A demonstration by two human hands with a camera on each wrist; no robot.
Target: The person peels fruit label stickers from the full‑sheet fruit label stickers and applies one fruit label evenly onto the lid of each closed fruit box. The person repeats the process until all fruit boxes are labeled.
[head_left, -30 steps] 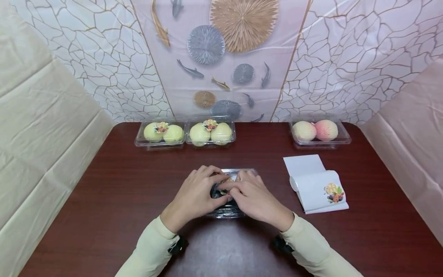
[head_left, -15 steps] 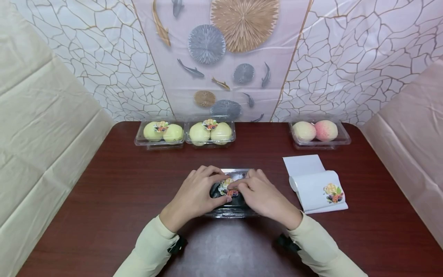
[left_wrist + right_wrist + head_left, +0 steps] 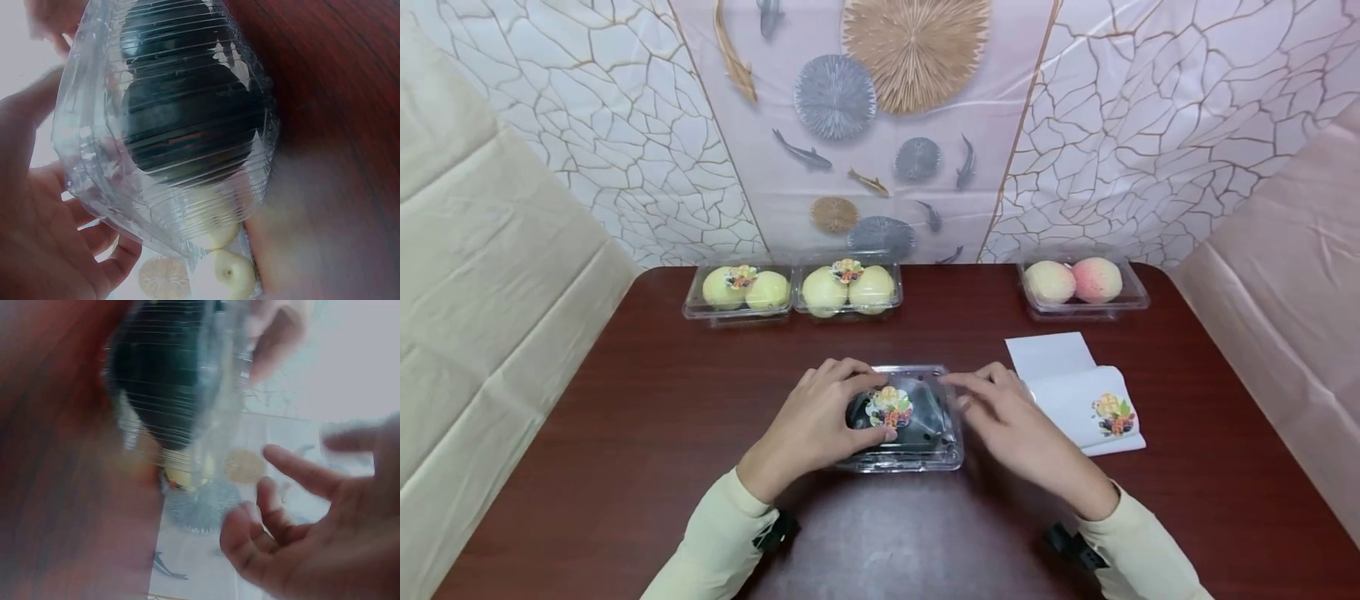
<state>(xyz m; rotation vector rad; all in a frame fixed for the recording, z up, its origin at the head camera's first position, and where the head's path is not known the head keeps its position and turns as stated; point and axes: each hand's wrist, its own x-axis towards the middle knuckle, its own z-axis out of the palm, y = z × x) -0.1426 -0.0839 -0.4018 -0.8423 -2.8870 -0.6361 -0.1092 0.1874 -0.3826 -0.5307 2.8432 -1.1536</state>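
A clear plastic clamshell box (image 3: 928, 454) lies in the middle of the table. Through its ribbed side, the left wrist view shows dark, rounded items (image 3: 187, 119). A fruit-print sticker (image 3: 889, 408) lies on the lid. My left hand (image 3: 823, 417) rests over the box's left end, thumb and index finger spread on the lid either side of the sticker. My right hand (image 3: 1011, 421) is at the box's right end, fingers loosely bent and holding nothing; its index fingertip is right by the lid's far right corner. It shows the same way in the right wrist view.
Two clear boxes of pale yellow-green fruit (image 3: 767, 290), each with a sticker, stand at the back left. A box of peaches (image 3: 1097, 280) stands at the back right. A partly unrolled white sticker strip (image 3: 1067, 408) lies right of my right hand.
My right hand has moved off the sticker to the right, uncovering it and the lid's right half. My left hand has stayed on the box. The head view has shifted slightly.
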